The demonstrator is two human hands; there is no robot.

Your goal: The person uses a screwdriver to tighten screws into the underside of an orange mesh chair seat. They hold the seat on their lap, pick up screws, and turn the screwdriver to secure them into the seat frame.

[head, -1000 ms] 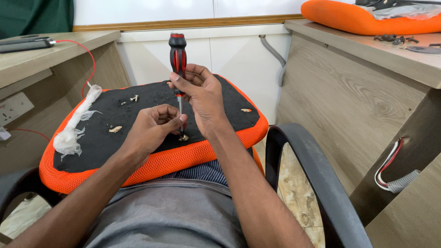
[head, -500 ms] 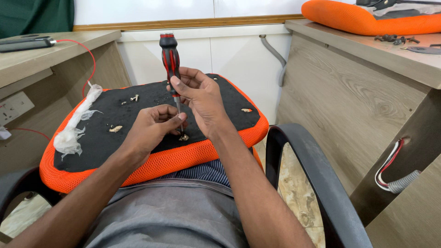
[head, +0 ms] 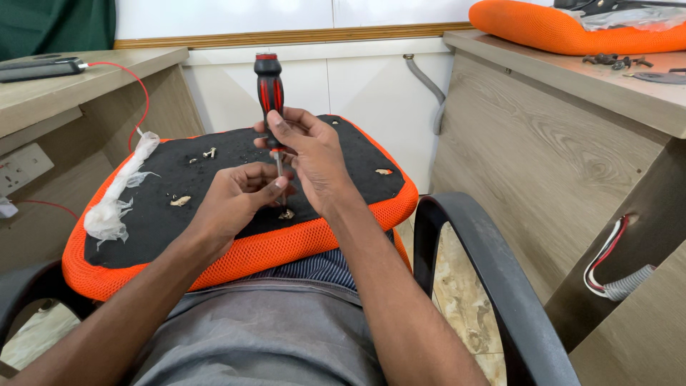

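Orange-rimmed black seat cushion (head: 164, 214) between wooden desks; above it I see right hand (head: 314, 154) gripping red-black screwdriver (head: 270, 93), left hand (head: 239, 200) pinching its shaft.

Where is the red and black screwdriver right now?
In the head view the screwdriver stands upright at centre, gripped by the right hand over the black underside of the orange seat cushion, with the left hand steadying its shaft.

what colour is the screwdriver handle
Black with red stripes and a red cap, clearest in the head view: the screwdriver stands upright in the right hand.
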